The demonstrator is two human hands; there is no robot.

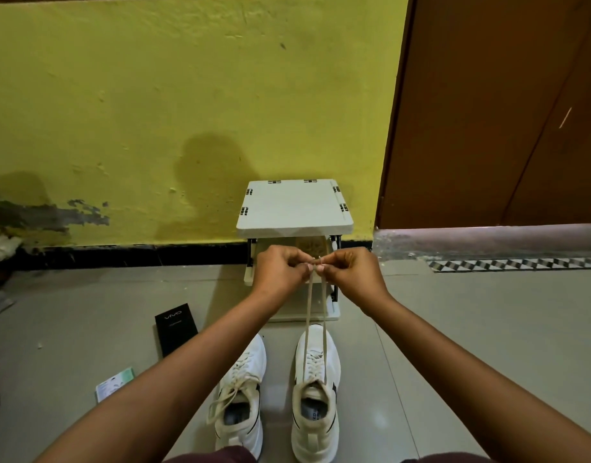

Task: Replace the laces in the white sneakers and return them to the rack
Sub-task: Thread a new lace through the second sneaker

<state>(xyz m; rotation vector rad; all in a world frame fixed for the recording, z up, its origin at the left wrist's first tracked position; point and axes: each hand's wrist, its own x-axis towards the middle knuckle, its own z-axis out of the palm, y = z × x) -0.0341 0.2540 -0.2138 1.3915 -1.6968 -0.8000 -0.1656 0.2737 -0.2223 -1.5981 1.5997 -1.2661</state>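
Observation:
Two white sneakers stand side by side on the floor in front of me, toes pointing away. The left sneaker (pixel 242 396) has a loose lace trailing off its left side. From the right sneaker (pixel 315 389) two strands of a beige lace (pixel 315 322) run taut up to my hands. My left hand (pixel 280 269) and my right hand (pixel 349 270) are held together above the shoes, each pinching one lace end at the fingertips. Behind my hands stands the small white shoe rack (pixel 294 208) against the wall, its lower shelves partly hidden.
A black phone box (pixel 175 329) lies on the grey tiled floor left of the shoes, and a green-white packet (pixel 115 384) lies nearer me. A yellow wall is ahead, a brown door (pixel 494 111) with a raised threshold to the right.

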